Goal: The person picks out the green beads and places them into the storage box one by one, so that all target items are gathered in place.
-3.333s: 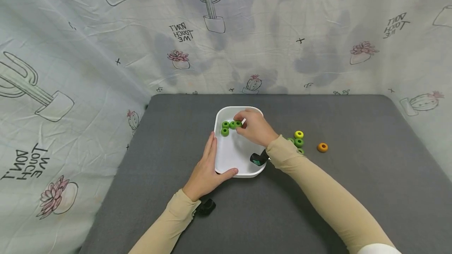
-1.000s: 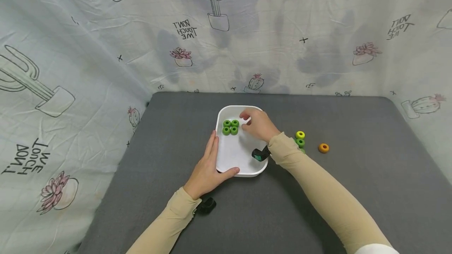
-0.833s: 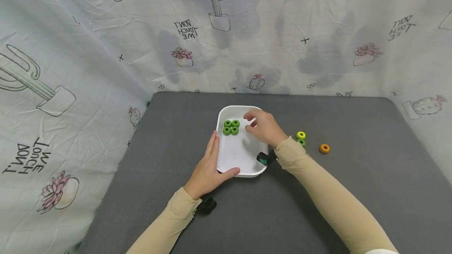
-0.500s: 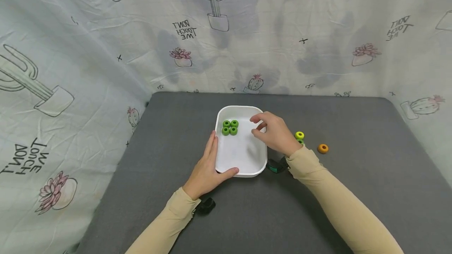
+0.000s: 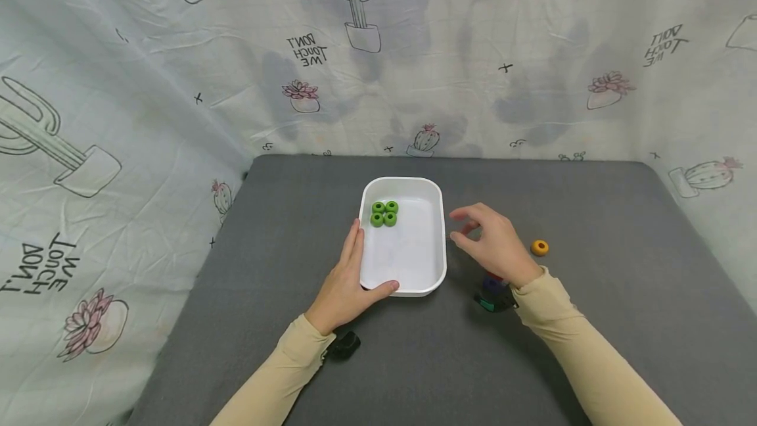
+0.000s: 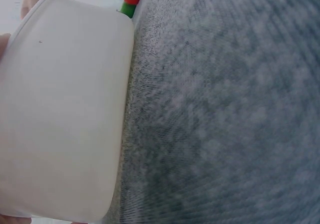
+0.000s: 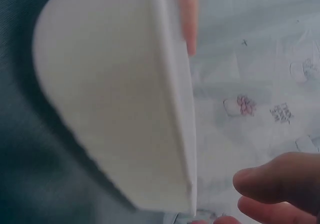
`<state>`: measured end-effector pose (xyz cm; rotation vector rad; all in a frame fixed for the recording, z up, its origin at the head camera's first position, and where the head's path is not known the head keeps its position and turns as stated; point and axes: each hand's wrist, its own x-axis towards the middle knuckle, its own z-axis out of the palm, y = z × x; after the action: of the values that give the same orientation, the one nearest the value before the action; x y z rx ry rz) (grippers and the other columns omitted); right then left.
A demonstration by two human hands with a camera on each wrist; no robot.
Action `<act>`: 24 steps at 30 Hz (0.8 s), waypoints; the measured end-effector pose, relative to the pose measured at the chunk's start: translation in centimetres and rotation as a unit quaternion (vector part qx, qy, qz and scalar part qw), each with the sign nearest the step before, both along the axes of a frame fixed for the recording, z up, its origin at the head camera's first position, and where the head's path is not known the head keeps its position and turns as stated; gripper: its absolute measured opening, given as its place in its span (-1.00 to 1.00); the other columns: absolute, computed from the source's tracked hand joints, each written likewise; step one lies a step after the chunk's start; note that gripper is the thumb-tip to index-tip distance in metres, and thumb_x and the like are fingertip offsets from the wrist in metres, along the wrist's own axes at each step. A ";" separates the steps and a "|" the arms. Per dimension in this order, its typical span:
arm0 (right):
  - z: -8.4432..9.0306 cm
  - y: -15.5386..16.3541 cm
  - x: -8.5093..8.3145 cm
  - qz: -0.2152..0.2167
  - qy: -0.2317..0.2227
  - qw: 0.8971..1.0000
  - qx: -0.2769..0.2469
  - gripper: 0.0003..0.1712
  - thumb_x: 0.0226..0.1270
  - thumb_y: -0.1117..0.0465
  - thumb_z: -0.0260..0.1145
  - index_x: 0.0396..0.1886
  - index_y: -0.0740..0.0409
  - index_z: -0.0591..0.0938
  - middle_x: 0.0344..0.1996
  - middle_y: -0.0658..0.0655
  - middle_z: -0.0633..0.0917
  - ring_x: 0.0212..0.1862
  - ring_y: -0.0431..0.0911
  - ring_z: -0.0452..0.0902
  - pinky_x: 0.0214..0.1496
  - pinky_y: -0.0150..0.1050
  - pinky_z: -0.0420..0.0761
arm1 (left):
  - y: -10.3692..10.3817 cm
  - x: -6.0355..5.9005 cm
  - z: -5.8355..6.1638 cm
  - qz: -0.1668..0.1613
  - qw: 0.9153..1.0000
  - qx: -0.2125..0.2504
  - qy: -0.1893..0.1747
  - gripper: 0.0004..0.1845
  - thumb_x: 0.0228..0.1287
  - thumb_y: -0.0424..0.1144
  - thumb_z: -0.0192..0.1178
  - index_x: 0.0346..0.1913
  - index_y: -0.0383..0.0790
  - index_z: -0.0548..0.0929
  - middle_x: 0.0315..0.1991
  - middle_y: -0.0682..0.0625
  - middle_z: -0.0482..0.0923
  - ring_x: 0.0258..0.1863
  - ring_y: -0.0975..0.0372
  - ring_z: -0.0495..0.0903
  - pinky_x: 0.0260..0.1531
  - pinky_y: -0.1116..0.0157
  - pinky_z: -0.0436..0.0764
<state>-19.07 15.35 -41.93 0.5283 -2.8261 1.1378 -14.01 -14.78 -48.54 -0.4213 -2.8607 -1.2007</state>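
- Backdrop: pale cactus-print cloth (image 5: 148,84) hung behind and to the left, dark grey mat (image 5: 296,215) as the work surface
- Left hand (image 5: 345,284) grips the near-left corner of the white tray (image 5: 422,242): thumb over the near rim, fingers straight along the left wall; the palm side is hidden from the head view
- Left wrist view is mostly tray outer wall (image 6: 65,119) and blurry grey mat (image 6: 225,124); a red, green and blue bit peeks past the tray's far corner at the top edge, cut off, can't tell what it is
- Four green rings (image 5: 384,213) sit in a tight two-by-two block in the tray's far-left part, touching each other; rest of the tray floor bare
- Right hand (image 5: 493,245) is over the mat just right of the tray, apart from it, holding nothing, fingers loosely bent with thumb and forefinger apart
- Right wrist view: tray wall (image 7: 115,98) close and blurred, fingertips (image 7: 280,184) cut off at the bottom right corner
- Orange ring (image 5: 539,247) lies on the mat just right of the right hand, not touching
- Whatever lies under the right hand is hidden; only a small red-blue patch shows by the wrist, next to the wrist camera (image 5: 495,301)
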 end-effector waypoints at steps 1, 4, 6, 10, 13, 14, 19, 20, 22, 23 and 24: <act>-0.1 0.3 0.1 -0.003 0.000 1.000 0.002 -0.62 0.40 0.24 0.43 0.18 0.14 0.68 0.06 0.19 0.70 -0.08 0.01 0.70 -0.10 -0.02 0.62 | 0.0 0.0 0.0 0.000 1.000 0.000 0.002 0.30 0.20 0.39 0.36 0.70 -0.25 -0.14 0.74 0.10 -0.36 0.63 0.01 0.12 0.37 -0.17 0.42; -0.4 1.4 0.4 -0.011 -0.004 1.000 0.007 -0.63 0.41 0.23 0.43 0.18 0.13 0.68 0.07 0.18 0.70 -0.07 0.01 0.70 -0.04 0.02 0.62 | 0.0 0.0 0.0 0.000 1.000 -0.002 0.004 0.30 0.20 0.39 0.36 0.70 -0.26 -0.13 0.74 0.06 -0.34 0.63 0.01 0.13 0.36 -0.17 0.43; -0.7 2.0 0.6 -0.017 -0.006 1.000 0.009 -0.63 0.42 0.24 0.42 0.19 0.13 0.68 0.08 0.19 0.70 -0.06 0.02 0.70 -0.04 0.02 0.61 | 0.0 -0.1 -0.1 0.000 1.000 -0.004 0.007 0.30 0.20 0.39 0.35 0.70 -0.26 -0.13 0.74 0.04 -0.33 0.63 0.00 0.14 0.35 -0.16 0.44; -1.3 3.3 1.0 -0.024 -0.002 1.000 0.011 -0.63 0.44 0.25 0.41 0.20 0.15 0.68 0.10 0.23 0.70 -0.06 0.05 0.70 -0.11 -0.04 0.59 | -0.1 -0.1 -0.2 -0.004 1.000 -0.004 0.012 0.30 0.21 0.38 0.35 0.70 -0.27 -0.13 0.74 0.03 -0.34 0.63 0.00 0.13 0.35 -0.17 0.44; -1.8 4.1 1.2 -0.030 0.002 0.999 0.009 -0.61 0.42 0.27 0.42 0.21 0.16 0.68 0.07 0.23 0.70 -0.07 0.06 0.70 -0.23 -0.15 0.59 | -0.1 -0.2 -0.3 -0.007 1.000 -0.003 0.016 0.29 0.23 0.37 0.35 0.70 -0.27 -0.14 0.74 0.03 -0.35 0.64 0.01 0.11 0.35 -0.17 0.43; -2.0 4.4 1.3 -0.032 0.002 0.999 0.009 -0.61 0.42 0.28 0.43 0.20 0.17 0.68 0.06 0.23 0.70 -0.08 0.07 0.69 -0.26 -0.18 0.59 | -0.1 -0.2 -0.3 -0.008 1.000 -0.003 0.016 0.29 0.23 0.37 0.34 0.70 -0.27 -0.14 0.74 0.04 -0.35 0.64 0.01 0.10 0.35 -0.17 0.43; -2.5 5.4 1.8 -0.037 0.010 0.999 0.021 -0.61 0.38 0.30 0.44 0.18 0.22 0.68 0.03 0.24 0.70 -0.09 0.10 0.70 -0.31 -0.21 0.56 | -0.2 0.0 -0.3 -0.006 1.000 -0.005 0.015 0.30 0.22 0.38 0.34 0.70 -0.27 -0.14 0.74 0.05 -0.35 0.63 0.00 0.14 0.32 -0.18 0.46; -2.6 5.6 1.9 -0.038 0.011 0.999 0.023 -0.61 0.38 0.31 0.44 0.17 0.22 0.68 0.03 0.24 0.70 -0.09 0.11 0.70 -0.29 -0.18 0.57 | -0.2 0.0 -0.3 -0.006 1.000 -0.006 0.016 0.30 0.22 0.38 0.34 0.70 -0.27 -0.14 0.74 0.04 -0.35 0.63 -0.01 0.15 0.31 -0.18 0.47; -2.8 5.9 2.1 -0.042 0.012 0.999 0.028 -0.61 0.38 0.30 0.44 0.18 0.22 0.68 0.02 0.25 0.70 -0.09 0.12 0.71 -0.23 -0.09 0.61 | -0.1 0.0 -0.3 -0.006 1.000 -0.007 0.019 0.29 0.22 0.38 0.34 0.70 -0.28 -0.13 0.74 0.03 -0.34 0.62 -0.01 0.16 0.30 -0.17 0.48; -2.8 6.1 2.2 -0.044 0.013 0.998 0.031 -0.61 0.38 0.30 0.44 0.18 0.23 0.68 0.02 0.25 0.70 -0.09 0.12 0.71 -0.21 -0.03 0.62 | -0.1 -0.1 -0.4 -0.006 1.000 -0.007 0.019 0.29 0.22 0.38 0.34 0.70 -0.27 -0.13 0.74 0.03 -0.33 0.62 -0.01 0.16 0.30 -0.17 0.48; -2.9 6.2 2.2 -0.046 0.013 0.998 0.035 -0.60 0.38 0.30 0.44 0.19 0.23 0.68 0.01 0.26 0.70 -0.09 0.13 0.71 -0.17 0.03 0.63 | -0.1 -0.1 -0.4 -0.006 1.000 -0.007 0.019 0.29 0.22 0.38 0.34 0.70 -0.27 -0.13 0.74 0.03 -0.33 0.63 0.00 0.15 0.31 -0.17 0.47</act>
<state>-16.83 21.57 -44.86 0.4074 -2.8443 1.0123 -14.07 -14.90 -48.89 -0.4582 -2.8395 -1.1625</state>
